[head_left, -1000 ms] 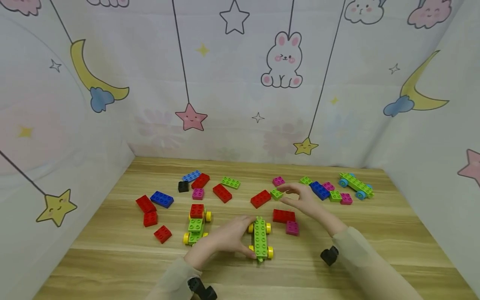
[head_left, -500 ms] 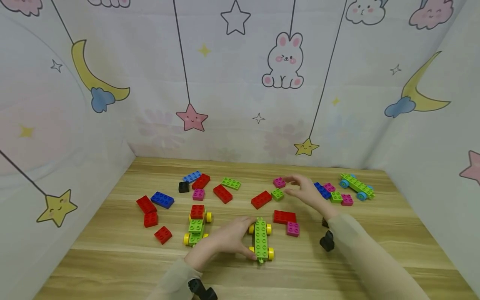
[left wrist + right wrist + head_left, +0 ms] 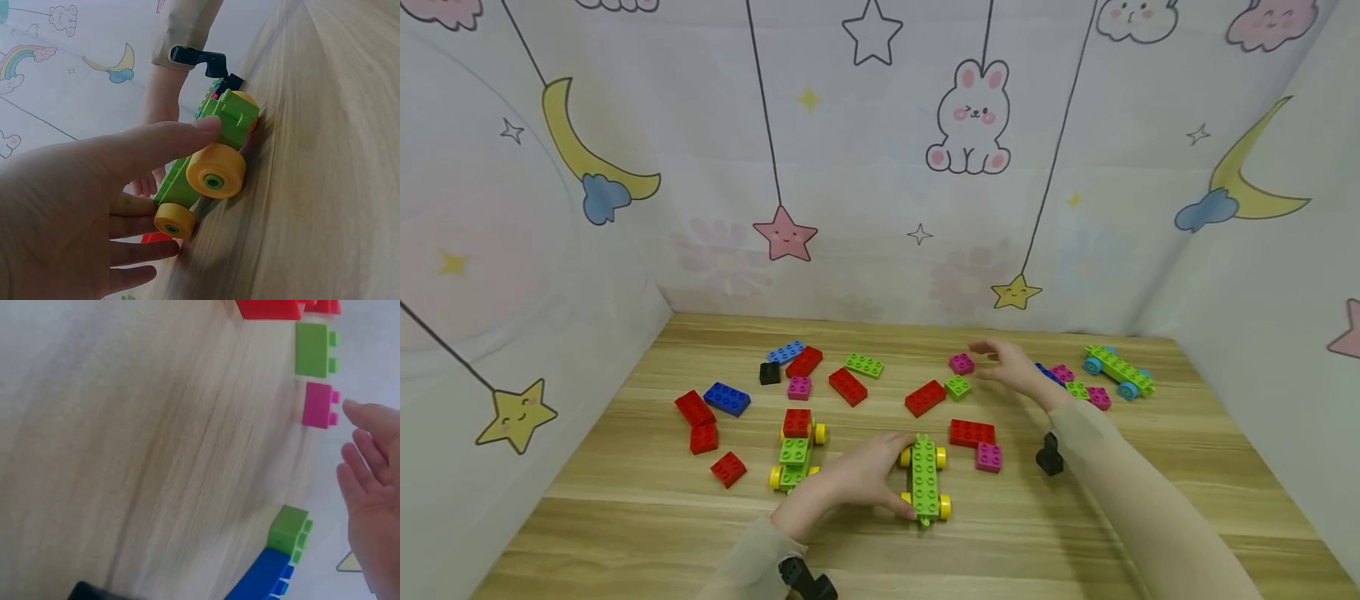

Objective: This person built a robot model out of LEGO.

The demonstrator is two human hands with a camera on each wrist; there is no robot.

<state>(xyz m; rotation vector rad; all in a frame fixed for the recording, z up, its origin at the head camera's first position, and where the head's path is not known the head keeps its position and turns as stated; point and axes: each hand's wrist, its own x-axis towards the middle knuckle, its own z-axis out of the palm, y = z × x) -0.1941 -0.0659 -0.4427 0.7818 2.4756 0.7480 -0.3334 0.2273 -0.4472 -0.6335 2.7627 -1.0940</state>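
Note:
In the head view my left hand (image 3: 868, 473) holds a green toy car base (image 3: 925, 481) with yellow wheels, thumb at its near end and fingertips at its far end. The left wrist view shows the thumb pressed to the base beside a yellow wheel (image 3: 215, 172). My right hand (image 3: 1011, 367) hovers at the back of the table with nothing in it, fingers loosely spread. Just left of its fingertips lies a small pink brick (image 3: 962, 363), with a small green brick (image 3: 958, 387) in front. The right hand hides another green brick (image 3: 289, 528) in the head view.
A stacked green and red car (image 3: 795, 450) stands left of my left hand. Red bricks (image 3: 972, 432), blue bricks (image 3: 727, 399) and others lie scattered across the wooden table (image 3: 647, 533). A green base with blue wheels (image 3: 1118, 372) sits at the back right.
My right hand has moved back and slightly right, away from the small green brick and up beside the pink one, covering part of the blue brick. The left hand stays on the car base.

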